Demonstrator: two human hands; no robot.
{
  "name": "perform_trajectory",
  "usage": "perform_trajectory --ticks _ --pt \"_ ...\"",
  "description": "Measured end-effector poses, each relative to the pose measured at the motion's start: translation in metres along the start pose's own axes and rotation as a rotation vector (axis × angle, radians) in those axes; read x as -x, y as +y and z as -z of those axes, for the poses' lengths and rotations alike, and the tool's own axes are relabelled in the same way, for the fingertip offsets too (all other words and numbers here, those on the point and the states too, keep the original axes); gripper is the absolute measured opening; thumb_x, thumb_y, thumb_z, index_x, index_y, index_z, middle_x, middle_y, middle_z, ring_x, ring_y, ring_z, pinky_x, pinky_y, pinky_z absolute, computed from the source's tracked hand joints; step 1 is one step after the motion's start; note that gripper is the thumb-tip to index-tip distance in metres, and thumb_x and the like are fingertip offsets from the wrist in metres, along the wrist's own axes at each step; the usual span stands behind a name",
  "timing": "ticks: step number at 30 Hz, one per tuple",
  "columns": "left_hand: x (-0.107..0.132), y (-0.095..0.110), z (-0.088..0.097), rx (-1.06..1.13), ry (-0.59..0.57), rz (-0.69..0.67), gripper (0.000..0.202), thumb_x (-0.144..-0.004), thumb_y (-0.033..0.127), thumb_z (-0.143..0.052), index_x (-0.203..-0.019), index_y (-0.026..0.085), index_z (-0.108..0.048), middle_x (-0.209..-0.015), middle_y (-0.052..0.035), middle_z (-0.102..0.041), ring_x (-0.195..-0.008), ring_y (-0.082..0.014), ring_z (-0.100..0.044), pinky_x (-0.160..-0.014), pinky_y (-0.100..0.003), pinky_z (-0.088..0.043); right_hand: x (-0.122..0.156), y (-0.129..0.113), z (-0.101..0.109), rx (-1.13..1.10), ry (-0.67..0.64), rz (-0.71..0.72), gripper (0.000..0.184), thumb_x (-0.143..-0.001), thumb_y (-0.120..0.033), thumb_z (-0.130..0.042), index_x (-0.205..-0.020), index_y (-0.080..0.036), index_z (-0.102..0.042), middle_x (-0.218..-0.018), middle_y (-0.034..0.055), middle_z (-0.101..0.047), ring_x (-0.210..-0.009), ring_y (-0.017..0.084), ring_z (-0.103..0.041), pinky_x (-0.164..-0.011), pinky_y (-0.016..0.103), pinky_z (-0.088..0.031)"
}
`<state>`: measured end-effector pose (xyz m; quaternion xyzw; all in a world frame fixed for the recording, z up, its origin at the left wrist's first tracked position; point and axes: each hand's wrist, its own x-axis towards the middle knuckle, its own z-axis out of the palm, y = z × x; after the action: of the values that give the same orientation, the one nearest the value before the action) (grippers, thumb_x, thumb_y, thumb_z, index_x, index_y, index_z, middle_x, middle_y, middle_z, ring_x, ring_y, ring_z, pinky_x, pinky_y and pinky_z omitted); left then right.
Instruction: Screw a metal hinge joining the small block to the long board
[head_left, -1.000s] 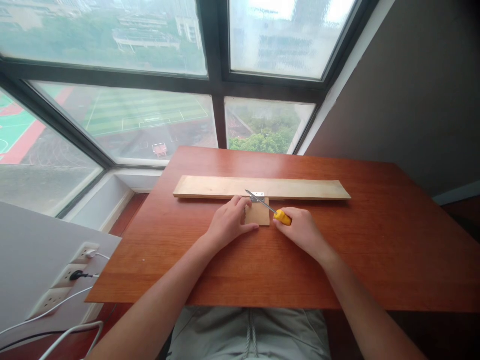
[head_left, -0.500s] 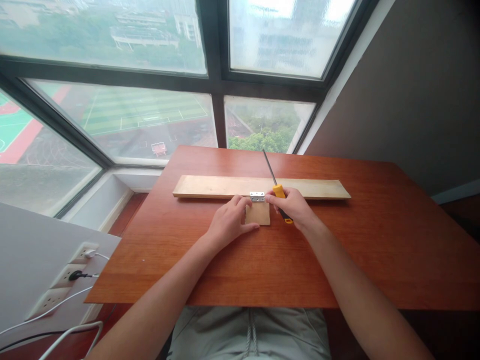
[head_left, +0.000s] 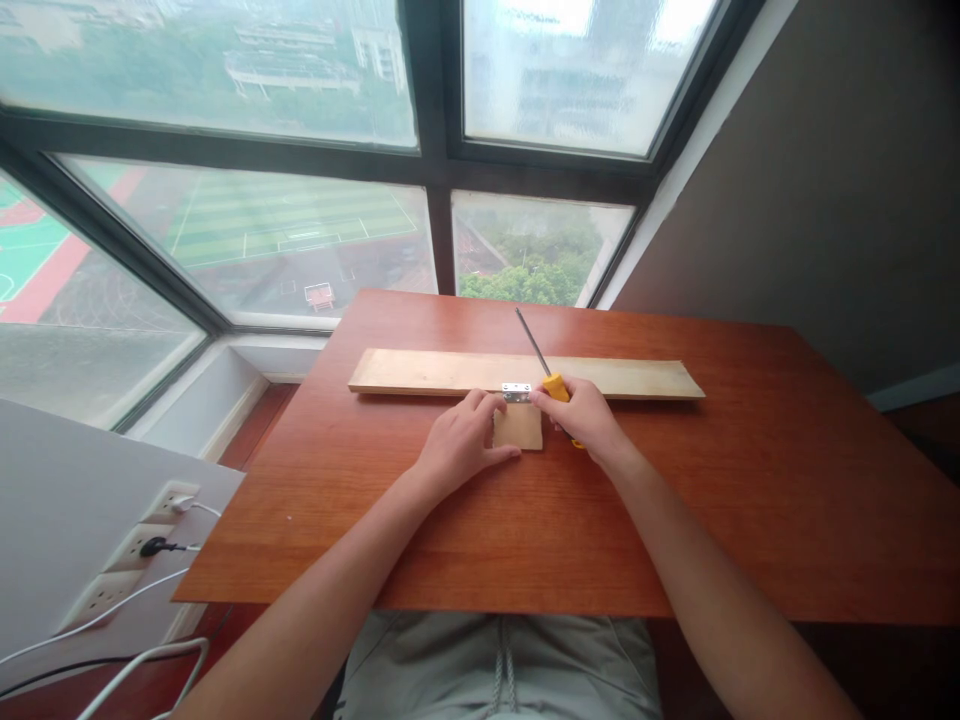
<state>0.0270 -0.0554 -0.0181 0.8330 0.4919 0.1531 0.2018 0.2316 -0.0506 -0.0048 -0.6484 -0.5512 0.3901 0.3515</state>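
Spreading beneath everything, the reddish-brown table has a fine wood grain and a soft sheen from the window. Across its far half lies the long board, pale, flat and narrow, with straight edges. The left hand rests at the near side of the board, its thumb and fingers apart around the left part of a small wood piece; how firmly they press cannot be told. The right hand is wrapped around the screwdriver, whose yellow plastic handle and slim, dark metal shaft slant up over the board, while its thumb and forefinger reach the hinge's right end. The small wood piece is squarish, tan and plain, lying flat just in front of the board. Smallest is the hinge, shiny metal with holes, set where board and piece meet. It seems to be positioned across the joint, but the fastening looks unfinished: the tool's tip is off the metal, and which screws are seated is too small to tell.
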Motion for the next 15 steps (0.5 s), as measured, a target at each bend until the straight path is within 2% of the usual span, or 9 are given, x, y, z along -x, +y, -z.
perform_trajectory --ticks 7,10,15 --pt "0.0008 0.0002 0.0009 0.019 0.006 -0.006 0.051 -0.07 0.043 -0.083 -0.109 0.026 -0.053 -0.109 -0.0008 -0.058 -0.087 -0.0189 -0.064 -0.071 -0.029 -0.047 0.0048 -0.0052 0.0063 0.301 0.051 0.037 0.032 -0.077 -0.049 -0.066 -0.065 -0.023 -0.053 -0.061 -0.0003 -0.058 -0.06 0.016 -0.052 -0.056 0.027 -0.035" --pt "0.0007 0.0005 0.0011 0.03 0.01 0.002 0.051 -0.07 0.042 -0.083 -0.108 0.026 -0.054 -0.107 -0.0004 -0.058 -0.086 -0.0188 -0.064 -0.072 -0.03 -0.047 0.0058 -0.0072 0.0059 0.315 0.015 0.019 0.03 -0.08 -0.049 -0.063 -0.067 -0.022 -0.056 -0.06 0.0007 -0.06 -0.059 0.017 -0.054 -0.055 0.027 -0.036" --pt "0.0003 0.0007 0.0008 0.02 0.011 -0.005 0.051 -0.07 0.043 -0.083 -0.108 0.026 -0.053 -0.11 -0.0009 -0.058 -0.085 -0.0184 -0.063 -0.07 -0.029 -0.047 0.0059 -0.0046 0.0034 0.222 -0.059 -0.026 0.031 -0.085 -0.05 -0.059 -0.074 -0.022 -0.058 -0.052 -0.0018 -0.057 -0.047 0.014 -0.052 -0.048 0.025 -0.038"
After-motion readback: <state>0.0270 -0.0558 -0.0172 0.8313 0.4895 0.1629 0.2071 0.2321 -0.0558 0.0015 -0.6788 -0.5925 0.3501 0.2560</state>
